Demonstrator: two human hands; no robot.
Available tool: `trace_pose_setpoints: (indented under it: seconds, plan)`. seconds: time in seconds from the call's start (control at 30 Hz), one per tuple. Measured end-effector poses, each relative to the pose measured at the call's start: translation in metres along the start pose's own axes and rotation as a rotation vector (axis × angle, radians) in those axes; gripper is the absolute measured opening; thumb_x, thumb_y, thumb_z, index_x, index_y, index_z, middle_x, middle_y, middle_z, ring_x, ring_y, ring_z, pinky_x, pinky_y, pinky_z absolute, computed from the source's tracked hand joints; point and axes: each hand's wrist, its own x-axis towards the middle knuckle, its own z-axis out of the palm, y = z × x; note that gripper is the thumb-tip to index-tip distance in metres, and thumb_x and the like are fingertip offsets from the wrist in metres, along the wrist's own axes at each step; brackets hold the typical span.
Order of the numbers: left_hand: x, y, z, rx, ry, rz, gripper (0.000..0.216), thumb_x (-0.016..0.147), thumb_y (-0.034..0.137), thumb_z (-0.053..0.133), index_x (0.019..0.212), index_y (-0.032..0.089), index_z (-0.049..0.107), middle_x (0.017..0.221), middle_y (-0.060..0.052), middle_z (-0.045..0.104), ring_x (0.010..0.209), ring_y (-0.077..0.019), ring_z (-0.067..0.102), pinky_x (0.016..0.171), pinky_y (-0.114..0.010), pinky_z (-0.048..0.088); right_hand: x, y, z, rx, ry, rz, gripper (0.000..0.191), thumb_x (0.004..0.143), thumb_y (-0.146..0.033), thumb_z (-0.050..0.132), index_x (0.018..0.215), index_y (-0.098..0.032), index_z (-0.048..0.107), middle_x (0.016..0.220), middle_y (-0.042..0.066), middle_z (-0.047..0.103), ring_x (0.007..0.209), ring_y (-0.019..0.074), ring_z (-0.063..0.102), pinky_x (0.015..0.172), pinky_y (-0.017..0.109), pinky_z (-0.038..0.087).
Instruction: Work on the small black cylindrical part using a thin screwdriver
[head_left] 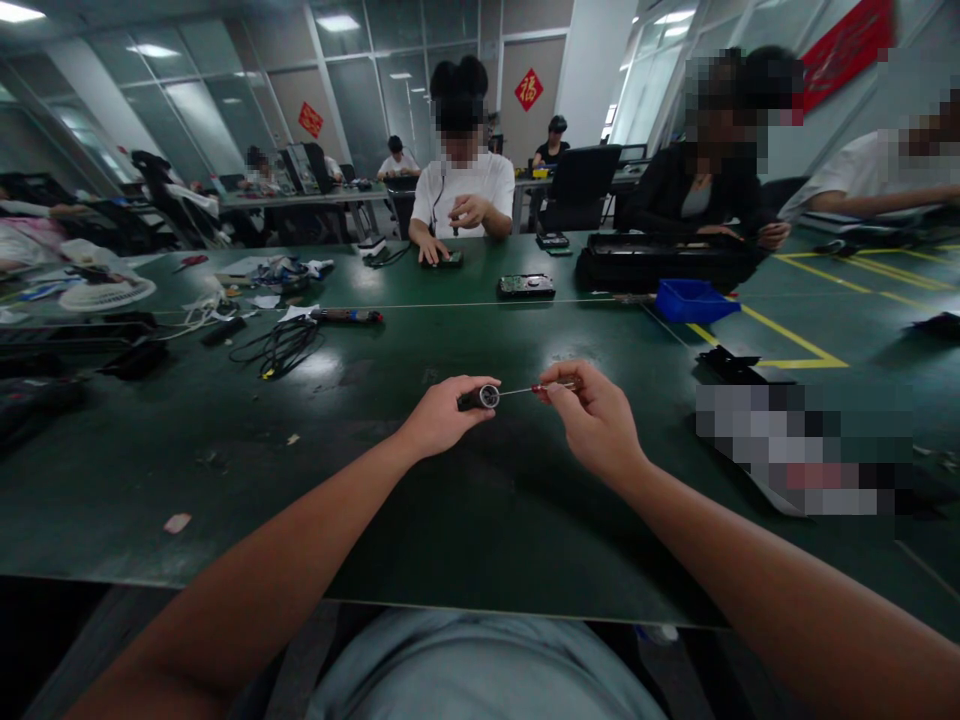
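My left hand (444, 412) is closed around a short dark cylinder with a silver end, a screwdriver handle (480, 398), held above the green table (465, 500). My right hand (592, 415) pinches a thin metal bit (534, 388) with a red band. The bit's tip points at the handle's silver end and sits at or in it; I cannot tell which. Both hands hover over the middle of the table in front of me.
A hard drive (526, 286) and a blue bin (690, 300) lie further out. A black case (664, 262), cables (281, 347), a white fan (105, 292) and a black part (739, 365) are around. Several people sit across the table.
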Motion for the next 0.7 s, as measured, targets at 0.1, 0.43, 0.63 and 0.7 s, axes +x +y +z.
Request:
trace_pose_setpoints:
  seconds: [0.1, 0.43, 0.63, 0.7]
  plan:
    - [0.0003, -0.0015, 0.0007, -0.003, -0.004, 0.001, 0.041, 0.084, 0.019, 0.071, 0.123, 0.026, 0.066, 0.124, -0.005, 0.066, 0.117, -0.0223, 0.059, 0.108, -0.042, 0.041, 0.0004, -0.0005, -0.0001, -0.037, -0.010, -0.003, 0.018, 0.093, -0.034, 0.055, 0.097, -0.020, 0.065, 0.086, 0.006, 0.074, 0.078, 0.0206, 0.070, 0.070, 0.034, 0.051]
    - [0.0002, -0.0038, 0.0028, -0.017, -0.010, 0.004, 0.040, 0.083, 0.020, 0.073, 0.122, 0.026, 0.067, 0.122, -0.004, 0.067, 0.114, -0.0218, 0.060, 0.107, -0.042, 0.042, 0.0018, -0.0012, -0.0035, -0.251, 0.016, -0.027, 0.035, 0.088, -0.051, 0.062, 0.070, -0.022, 0.059, 0.060, 0.000, 0.064, 0.053, 0.0138, 0.054, 0.054, 0.028, 0.036]
    - [0.0002, -0.0011, 0.0018, -0.015, -0.016, -0.008, 0.039, 0.083, 0.019, 0.072, 0.122, 0.026, 0.067, 0.122, -0.004, 0.067, 0.115, -0.0216, 0.060, 0.107, -0.041, 0.042, 0.0007, -0.0034, -0.0030, -0.204, -0.006, -0.058, 0.027, 0.087, -0.046, 0.065, 0.076, -0.022, 0.063, 0.067, 0.001, 0.068, 0.058, 0.0158, 0.060, 0.057, 0.030, 0.043]
    - [0.0003, -0.0011, 0.0017, -0.015, -0.015, -0.010, 0.039, 0.083, 0.019, 0.072, 0.122, 0.025, 0.067, 0.122, -0.004, 0.067, 0.115, -0.0219, 0.060, 0.108, -0.042, 0.042, 0.0003, -0.0038, -0.0029, -0.179, -0.017, -0.069, 0.022, 0.088, -0.043, 0.065, 0.082, -0.022, 0.064, 0.072, 0.002, 0.070, 0.063, 0.0173, 0.063, 0.059, 0.031, 0.046]
